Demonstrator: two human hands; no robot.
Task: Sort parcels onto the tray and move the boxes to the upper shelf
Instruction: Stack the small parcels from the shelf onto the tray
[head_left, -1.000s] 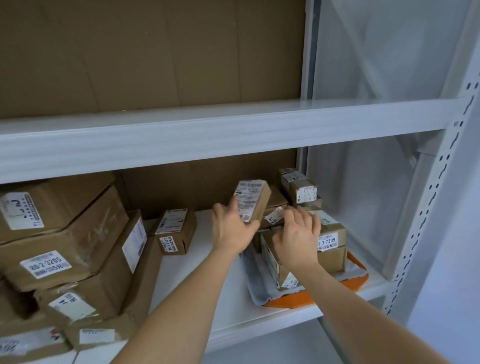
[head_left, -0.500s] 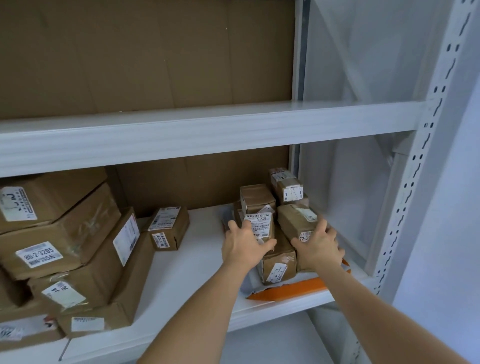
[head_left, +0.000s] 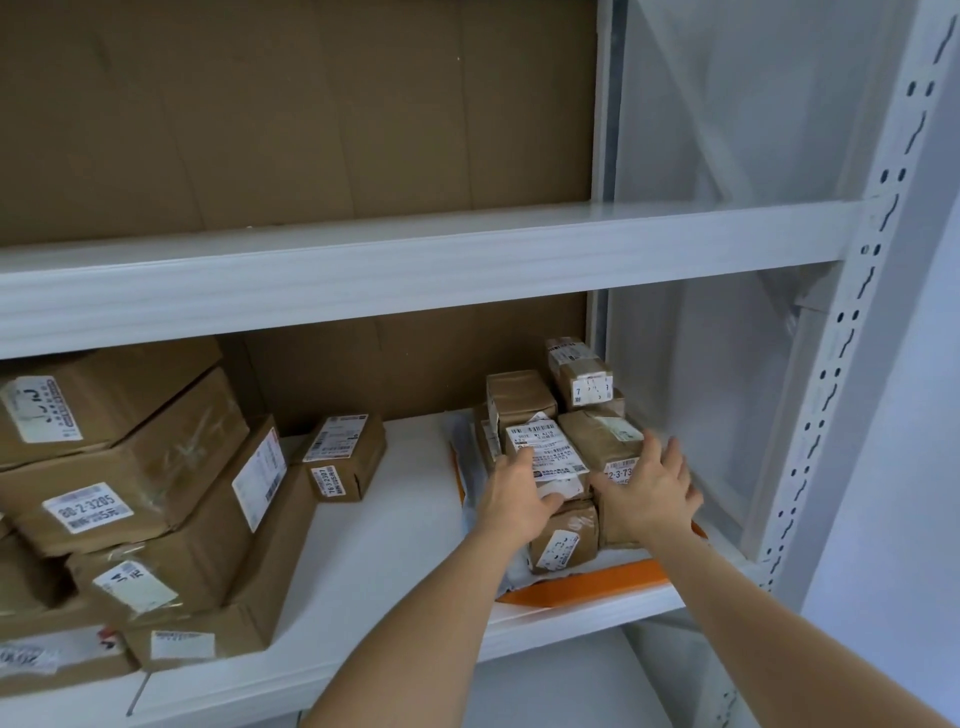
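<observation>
Here, nearest the camera, two bare forearms reach onto the lower shelf (head_left: 405, 540). The left hand (head_left: 514, 506) lies with its fingers loosely spread against the white label of a small parcel (head_left: 545, 457), thumb at the label's lower edge; it touches rather than grips. The right hand (head_left: 649, 499) is spread wide, palm and straight fingers pressed on the brown parcel (head_left: 597, 439) just beside it, marked 72-3-73. Both parcels sit in a cluster on the orange tray (head_left: 587, 587), which is lined with a grey plastic bag (head_left: 470, 462) and stands at the right end of the shelf. A low parcel (head_left: 566, 540) lies at the tray's front, under the hands; behind them, two more parcels (head_left: 519, 397) and (head_left: 582, 374) stand at the back. Left of the tray, a lone box (head_left: 345, 457) lies apart. Further left, large boxes (head_left: 130, 467) lean in a stack. Above, the upper shelf (head_left: 415, 260) shows its white board and a cardboard back panel (head_left: 311, 104).
</observation>
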